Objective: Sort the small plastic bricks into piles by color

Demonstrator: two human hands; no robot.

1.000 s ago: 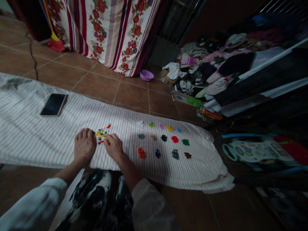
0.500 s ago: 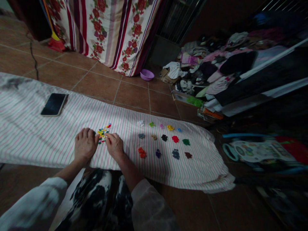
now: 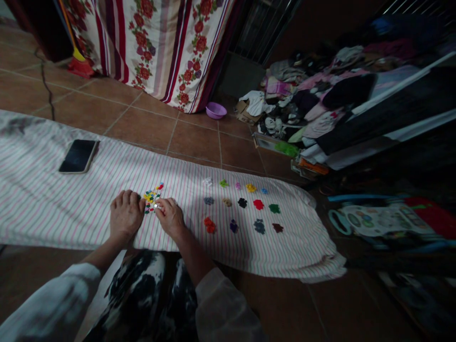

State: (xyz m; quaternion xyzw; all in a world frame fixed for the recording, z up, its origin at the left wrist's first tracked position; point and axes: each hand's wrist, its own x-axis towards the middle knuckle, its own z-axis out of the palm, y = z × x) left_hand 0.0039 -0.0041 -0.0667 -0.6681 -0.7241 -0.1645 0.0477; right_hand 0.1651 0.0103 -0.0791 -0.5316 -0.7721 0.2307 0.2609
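Note:
A small mixed pile of coloured plastic pieces (image 3: 152,195), yellow, green, red, blue and white, lies on the striped cloth (image 3: 185,185). My left hand (image 3: 126,216) rests flat just left of the pile, its thumb at the edge. At the pile's right side, my right hand (image 3: 171,217) pinches a tiny white piece (image 3: 156,205) between thumb and forefinger. Farther right lie single-colour heaps in three rows, among them a white heap (image 3: 207,182), a yellow heap (image 3: 251,188), a black heap (image 3: 242,203), a red heap (image 3: 258,204) and an orange heap (image 3: 209,225).
A phone (image 3: 79,156) lies on the cloth at the left. Beyond, on the tiled floor, are a purple basin (image 3: 215,110) and a red broom (image 3: 81,67) by a floral curtain (image 3: 142,38). Piled clothes (image 3: 306,95) and a toy panel (image 3: 384,221) stand to the right.
A white piece now shows in my right fingertips, where it was hard to make out before. My left hand stays put. The whole view has shifted slightly.

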